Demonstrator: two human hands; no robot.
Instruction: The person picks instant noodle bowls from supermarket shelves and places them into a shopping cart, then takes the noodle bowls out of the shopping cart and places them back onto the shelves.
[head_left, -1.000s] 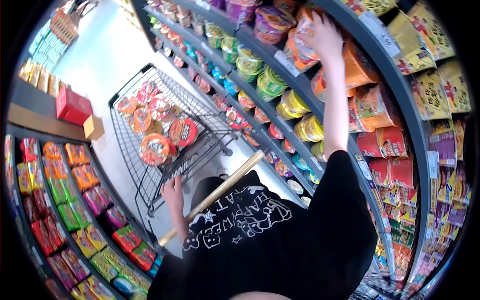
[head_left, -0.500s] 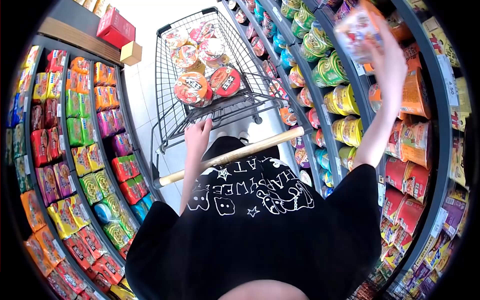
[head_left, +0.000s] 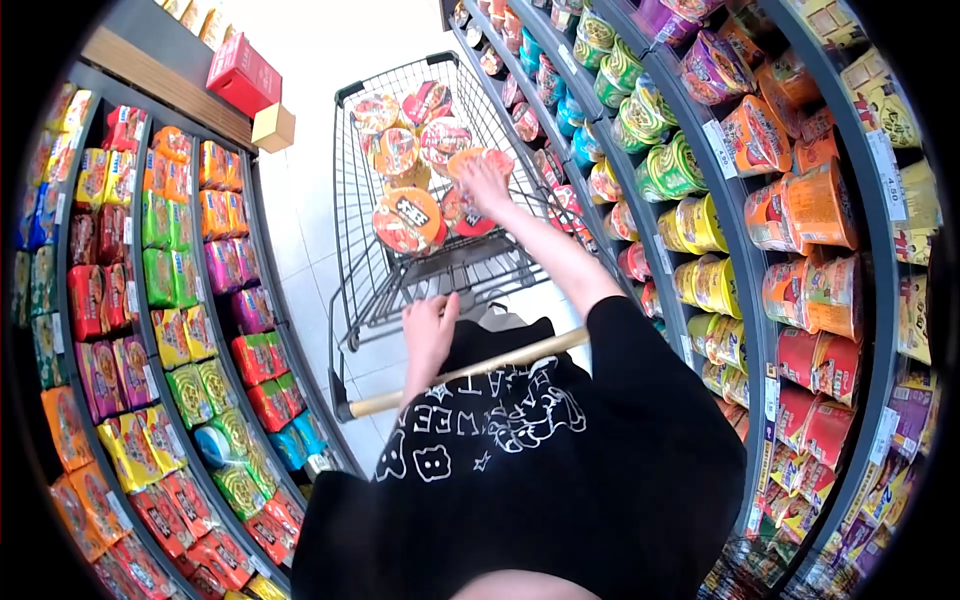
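The fingers of my right hand (head_left: 485,190) are clamped on an orange-lidded noodle cup (head_left: 500,161), though my thumb is hidden, so I can't tell how firm the hold is. The cup is inside the wire shopping cart (head_left: 339,95), toward its right side and above or beside the red-lidded noodle bowl (head_left: 454,214); the angle doesn't show whether they touch. The fingers of my left hand (head_left: 428,333) are loosely curled with the thumb apart, over the near end of the cart. The palm is turned away, so I can't tell whether they are closed; nothing shows in them.

My left forearm crosses the cart handle (head_left: 500,361), but those fingers are not wrapped around it. If I lean into the reach, I judge the cart could roll under me, and the cup could come down off its mark. Its lid looks smooth and broad, so a hold from above could slip. Set half on the rim of the red bowl, it could tip toward the gap by the right wire wall. A careless knuckle could also nudge the large orange noodle bowl (head_left: 408,221) on the left, and my elbow could brush the right shelf (head_left: 735,225) if I swing wide.
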